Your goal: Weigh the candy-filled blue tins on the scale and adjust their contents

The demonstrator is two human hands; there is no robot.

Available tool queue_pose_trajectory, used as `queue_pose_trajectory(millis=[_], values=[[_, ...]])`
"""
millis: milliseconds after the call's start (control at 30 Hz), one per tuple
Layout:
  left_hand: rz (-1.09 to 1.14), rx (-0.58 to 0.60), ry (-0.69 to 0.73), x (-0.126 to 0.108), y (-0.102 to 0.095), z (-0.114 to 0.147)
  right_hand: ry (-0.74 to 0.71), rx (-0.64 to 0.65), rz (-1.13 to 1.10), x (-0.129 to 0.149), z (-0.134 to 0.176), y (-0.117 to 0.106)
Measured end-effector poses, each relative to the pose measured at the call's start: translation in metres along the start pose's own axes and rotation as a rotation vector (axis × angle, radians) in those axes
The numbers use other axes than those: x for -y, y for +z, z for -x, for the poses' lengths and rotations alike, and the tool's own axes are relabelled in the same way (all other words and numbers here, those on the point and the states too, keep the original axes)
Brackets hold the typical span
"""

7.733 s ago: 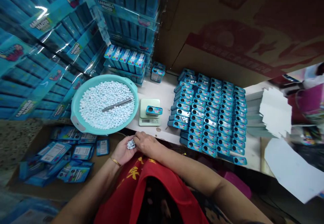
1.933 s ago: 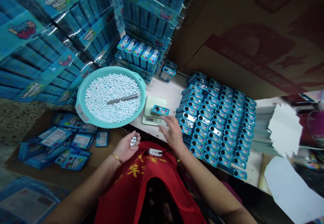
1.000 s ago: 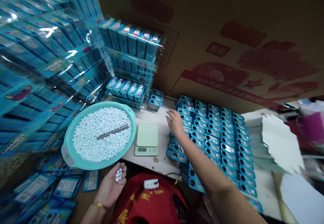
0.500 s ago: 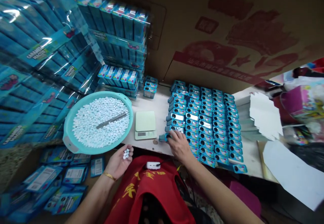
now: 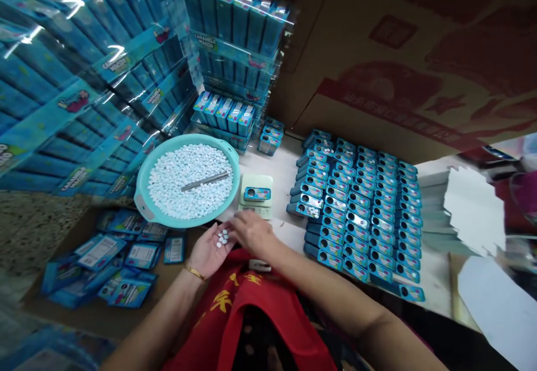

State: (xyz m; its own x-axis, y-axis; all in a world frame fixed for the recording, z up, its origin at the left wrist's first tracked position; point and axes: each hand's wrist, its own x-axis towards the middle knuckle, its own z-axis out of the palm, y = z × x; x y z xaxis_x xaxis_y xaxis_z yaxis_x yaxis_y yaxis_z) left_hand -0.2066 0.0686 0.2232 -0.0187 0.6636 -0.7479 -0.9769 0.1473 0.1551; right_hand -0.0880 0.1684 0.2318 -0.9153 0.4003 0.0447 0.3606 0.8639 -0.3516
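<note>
My left hand (image 5: 212,248) is palm up and cupped, holding several small white candies (image 5: 222,238). Over the fingers of that palm reaches my right hand (image 5: 254,231); its fingertips are blurred, so I cannot see whether they pinch a candy. Just beyond it, a small blue box (image 5: 257,193) with a dark round hole lies on the pale green kitchen scale (image 5: 257,182). To the left stands a turquoise basin (image 5: 145,192) full of the same candies (image 5: 184,164), with a long thin metal tool (image 5: 205,181) on top.
Rows of blue boxes (image 5: 356,203) cover the table's right side, some with loose candies on top. Wrapped stacks (image 5: 126,63) rise at the left and back. A big cardboard carton (image 5: 377,52) walls the rear. Flat blue packs (image 5: 126,253) fill a carton at lower left.
My right hand has moved left from the rows to my left palm. A blue box now lies on the scale, which was bare before. The view has shifted left.
</note>
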Motion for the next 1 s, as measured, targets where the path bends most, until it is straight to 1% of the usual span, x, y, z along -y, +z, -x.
queue_pose_trajectory(millis=[100,167,267,333,433,500,567,700,800,867,933,1000], values=[[0.005,-0.016,-0.045,0.007,-0.007,0.0,-0.081,0.1,-0.044,0.032,0.016,0.013],[-0.024,-0.046,-0.083,0.012,-0.011,0.002,-0.134,0.151,-0.04,0.039,0.021,0.02],[-0.036,-0.059,-0.133,0.018,-0.012,0.005,-0.208,0.191,-0.071,0.034,0.023,0.024],[-0.007,-0.052,-0.141,0.021,-0.011,0.006,-0.202,0.199,-0.131,0.028,0.023,0.023],[0.032,-0.03,-0.126,0.022,-0.008,0.008,-0.108,0.216,-0.26,0.021,0.023,0.019],[0.021,-0.032,-0.128,0.023,-0.007,0.009,-0.039,0.226,-0.296,0.019,0.023,0.018],[0.0,-0.032,-0.126,0.023,-0.004,0.008,-0.012,0.227,-0.315,0.017,0.023,0.018],[-0.005,-0.014,-0.047,0.022,0.004,-0.001,0.036,0.152,-0.398,0.008,0.02,0.015],[-0.016,-0.04,-0.028,0.02,0.012,-0.011,0.081,0.095,-0.383,0.002,0.018,0.005],[-0.032,-0.027,-0.054,0.02,0.016,-0.016,0.048,0.093,-0.332,0.002,0.018,0.0],[-0.036,0.009,-0.126,0.021,0.018,-0.018,-0.027,0.107,-0.268,0.006,0.019,-0.003],[-0.006,0.03,-0.193,0.022,0.017,-0.017,-0.07,0.118,-0.212,0.012,0.02,-0.001]])
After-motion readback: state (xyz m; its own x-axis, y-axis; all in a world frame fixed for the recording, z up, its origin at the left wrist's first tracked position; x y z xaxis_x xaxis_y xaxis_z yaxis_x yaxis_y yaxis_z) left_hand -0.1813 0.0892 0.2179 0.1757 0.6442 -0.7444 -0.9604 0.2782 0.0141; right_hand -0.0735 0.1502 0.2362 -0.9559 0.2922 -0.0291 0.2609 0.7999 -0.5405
